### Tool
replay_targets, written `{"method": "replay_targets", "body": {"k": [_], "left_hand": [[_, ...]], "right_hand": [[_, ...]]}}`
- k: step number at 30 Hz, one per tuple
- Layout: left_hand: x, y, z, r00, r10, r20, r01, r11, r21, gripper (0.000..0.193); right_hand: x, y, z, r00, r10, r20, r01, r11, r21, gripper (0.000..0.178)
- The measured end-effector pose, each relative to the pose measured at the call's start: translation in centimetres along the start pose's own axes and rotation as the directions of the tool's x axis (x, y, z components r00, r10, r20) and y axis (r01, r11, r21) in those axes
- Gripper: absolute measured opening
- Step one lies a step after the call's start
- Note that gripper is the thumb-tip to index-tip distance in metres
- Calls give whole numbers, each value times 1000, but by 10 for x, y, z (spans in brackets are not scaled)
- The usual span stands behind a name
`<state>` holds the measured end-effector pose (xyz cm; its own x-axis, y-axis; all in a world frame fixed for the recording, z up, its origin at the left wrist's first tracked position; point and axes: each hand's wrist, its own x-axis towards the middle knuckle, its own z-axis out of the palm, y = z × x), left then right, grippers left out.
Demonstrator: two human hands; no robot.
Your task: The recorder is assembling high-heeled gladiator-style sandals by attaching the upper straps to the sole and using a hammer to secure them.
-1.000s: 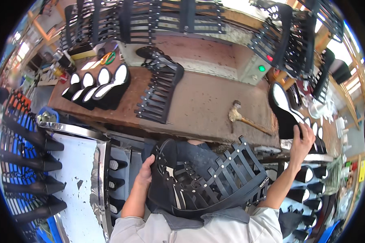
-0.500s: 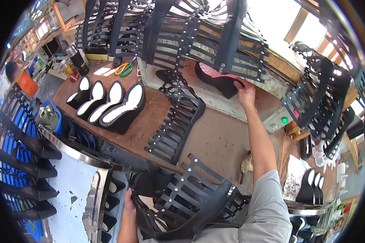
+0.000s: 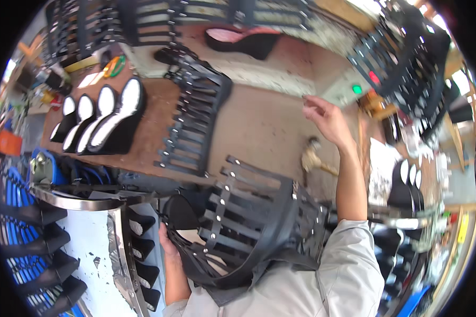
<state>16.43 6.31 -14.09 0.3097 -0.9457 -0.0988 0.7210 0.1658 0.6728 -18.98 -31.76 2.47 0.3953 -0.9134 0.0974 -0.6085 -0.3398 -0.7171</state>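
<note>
My left hand grips a black strappy sandal boot by its toe end; its studded, cage-like shaft lies across my lap. Most of those fingers are tucked behind the boot. Above the brown bench, my right hand holds nothing, its fingers loosely spread. Beyond it, a black wedge sole with a pink top rests inside a box-like white recess. Another black caged sandal boot lies on the bench ahead of me. A hammer with a wooden handle sits below my right hand.
Several black wedge soles with white tops stand on the bench at left, near green-and-orange-handled scissors. Strappy uppers hang overhead and from the right. Green-lit button on the recess's edge. Shoe racks flank me.
My right hand has let go of the pink-topped wedge sole, leaving it in the recess, and drawn back toward me. The view has tipped downward. My left hand keeps hold of the boot.
</note>
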Motion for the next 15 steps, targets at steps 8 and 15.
{"method": "replay_targets", "body": {"k": [8,15], "left_hand": [[-22,18,133,986,-114,-120,115,993,4,49],[-55,22,148,950,-274,150,270,962,45,60]], "right_hand": [[-147,1,22,967,-218,134,254,888,-384,68],[-118,38,37,991,-49,-128,77,971,228,38]]}}
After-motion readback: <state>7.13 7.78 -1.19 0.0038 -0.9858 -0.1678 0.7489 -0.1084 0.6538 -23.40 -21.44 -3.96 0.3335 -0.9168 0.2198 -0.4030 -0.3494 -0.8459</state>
